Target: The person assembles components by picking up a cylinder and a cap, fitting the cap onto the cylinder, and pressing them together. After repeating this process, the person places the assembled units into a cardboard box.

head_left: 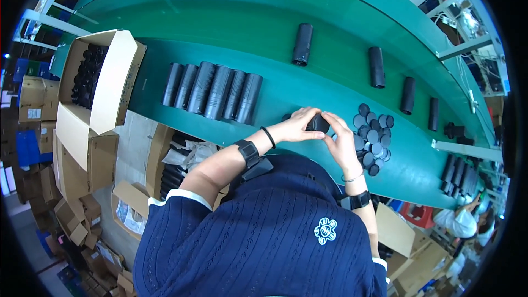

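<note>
Both of my hands meet at the near edge of the green bench around a black cylinder (318, 123), its round end toward me. My left hand (297, 125) is wrapped round its left side, with the thumb along the near side. From the right, the fingers of my right hand (340, 138) press against the same cylinder. Just right of that hand lies a loose pile of black round caps (375, 136). Several ribbed black tubes (219, 91) lie side by side on the bench to the left. Most of the held cylinder is hidden by my fingers.
Single black tubes (303, 44) lie on the moving-belt-like green surface (242, 16) beyond. An open carton (113, 85) of small black parts stands at the left. More black tubes (459, 175) and another person (457, 223) are at the far right. Cartons (130, 207) sit below the bench.
</note>
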`<state>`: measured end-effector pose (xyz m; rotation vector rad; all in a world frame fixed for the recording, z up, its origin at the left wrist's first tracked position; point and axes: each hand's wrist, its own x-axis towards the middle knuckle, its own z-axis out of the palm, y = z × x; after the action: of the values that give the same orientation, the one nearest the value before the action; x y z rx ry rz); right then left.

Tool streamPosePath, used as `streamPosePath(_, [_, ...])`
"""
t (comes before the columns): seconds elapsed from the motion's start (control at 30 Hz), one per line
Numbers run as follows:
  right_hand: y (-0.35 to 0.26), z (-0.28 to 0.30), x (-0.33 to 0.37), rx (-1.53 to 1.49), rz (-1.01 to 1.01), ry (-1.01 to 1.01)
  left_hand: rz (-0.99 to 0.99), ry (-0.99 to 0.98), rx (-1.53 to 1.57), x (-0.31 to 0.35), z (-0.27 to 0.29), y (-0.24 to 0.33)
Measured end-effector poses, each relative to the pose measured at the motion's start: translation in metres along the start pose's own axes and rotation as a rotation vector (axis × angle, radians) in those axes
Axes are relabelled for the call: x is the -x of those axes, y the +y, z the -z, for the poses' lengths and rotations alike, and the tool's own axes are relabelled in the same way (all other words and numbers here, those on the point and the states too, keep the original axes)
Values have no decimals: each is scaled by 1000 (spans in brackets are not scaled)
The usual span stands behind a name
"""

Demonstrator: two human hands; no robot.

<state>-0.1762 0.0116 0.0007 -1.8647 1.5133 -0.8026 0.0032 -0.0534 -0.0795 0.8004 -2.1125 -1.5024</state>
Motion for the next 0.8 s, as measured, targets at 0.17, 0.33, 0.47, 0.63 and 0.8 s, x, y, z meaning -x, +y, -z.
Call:
streamPosePath(0.17, [-4,-3,1,-12,-29,40,14,-8,-5,0,0,1])
streamPosePath(0.33, [-7,-5,1,66,-68,53,26,-2,-9,0,-2,2])
streamPosePath(0.47, [-8,-7,-1,79,-90,38,66,-66,-23,-1,4,8])
streamPosePath(0.63, [-14,-10,-3,143,-67,48,59,-63,-23,-2,3,3])
streamPosePath(0.8, [-19,-5,-10,203,-92,-1,63,-10,9,-2,0,3])
